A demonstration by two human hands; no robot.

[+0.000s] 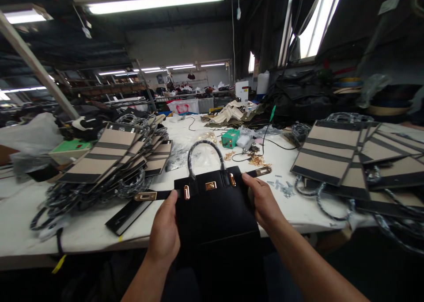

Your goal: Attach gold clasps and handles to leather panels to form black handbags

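A black handbag panel (215, 213) with a plastic-wrapped loop handle (206, 143) and gold-coloured hardware is held between my two hands at the table's front edge. My left hand (164, 229) grips its left side, the thumb on the strap (155, 196) that ends in a gold plate. On the other side, my right hand (265, 199) is closed on the panel's right edge, beside a second strap (261, 172) with a gold plate. A gold turn-lock plate (210, 185) sits at the middle of the panel's top. The fingers behind the panel are hidden.
Stacks of beige-and-black bag panels (102, 151) lie at left, with more panels (327, 151) at right. A green device (231, 138), small gold parts (260, 160) and grey metal pieces (283, 188) rest on the white table (205, 123). A black flat piece (129, 215) lies at front left.
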